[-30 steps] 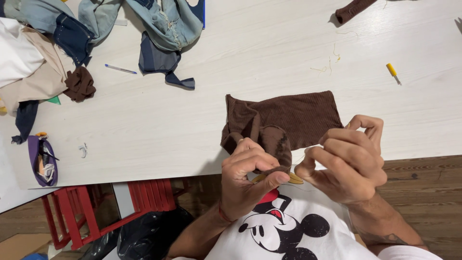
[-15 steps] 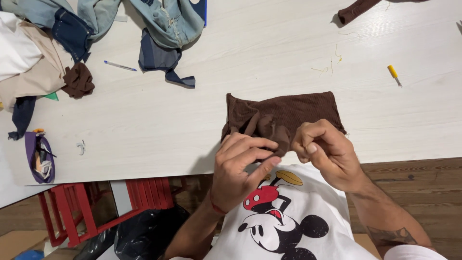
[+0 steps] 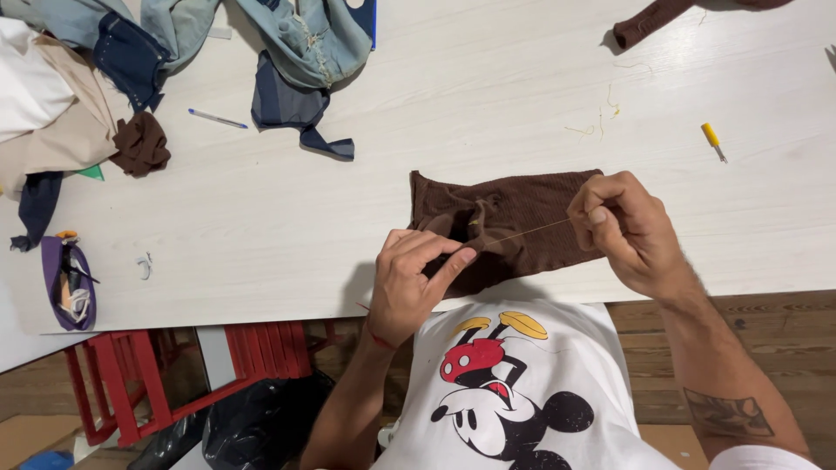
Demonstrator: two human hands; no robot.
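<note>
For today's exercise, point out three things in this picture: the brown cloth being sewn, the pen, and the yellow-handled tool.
Brown cloth [image 3: 531, 209], head view, on its ribbed upper middle.
Pen [image 3: 218, 119], head view, on the middle of its barrel.
Yellow-handled tool [image 3: 711, 136], head view, on its yellow handle.

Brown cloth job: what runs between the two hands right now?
In the head view, a thin thread stretches taut from the left hand to the right hand, crossing over the brown cloth on the white table.
</note>
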